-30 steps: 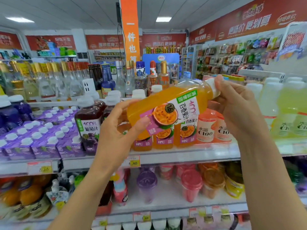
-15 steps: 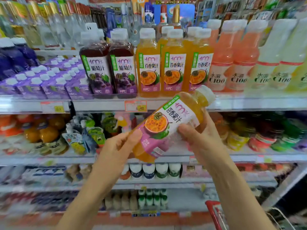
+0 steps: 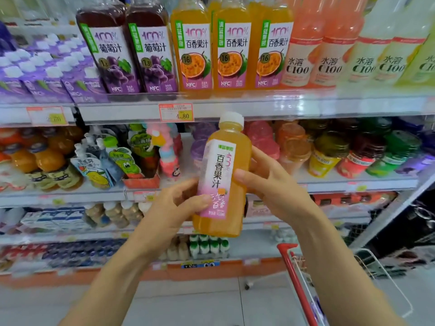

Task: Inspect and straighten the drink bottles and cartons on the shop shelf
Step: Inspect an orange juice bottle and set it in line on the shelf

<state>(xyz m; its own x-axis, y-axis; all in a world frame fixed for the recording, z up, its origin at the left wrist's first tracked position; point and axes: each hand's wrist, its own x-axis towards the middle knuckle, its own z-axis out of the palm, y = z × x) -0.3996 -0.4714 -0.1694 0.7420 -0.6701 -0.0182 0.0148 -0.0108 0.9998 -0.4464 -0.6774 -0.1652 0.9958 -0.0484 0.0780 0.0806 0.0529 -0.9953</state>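
I hold an orange passion-fruit juice bottle [image 3: 223,175] with a white cap almost upright in front of the shelves, its label side turned to me. My left hand [image 3: 169,208] grips its lower left side with the thumb on the label. My right hand [image 3: 270,182] grips its right side, fingers curled behind it. On the shelf above stand three matching orange bottles [image 3: 233,48], two dark grape juice bottles [image 3: 127,52] to their left, and purple cartons [image 3: 47,74] further left.
Pink and pale C100 bottles [image 3: 329,55] fill the upper shelf at right. The shelf edge [image 3: 259,107] carries price tags. Lower shelves hold jelly cups, pouches and small bottles. A red-handled shopping cart [image 3: 299,274] stands at the lower right on the floor.
The bottle came down from the upper shelf level and turned from lying tilted to nearly upright. My view dropped toward the lower shelves, and the cart came into sight.
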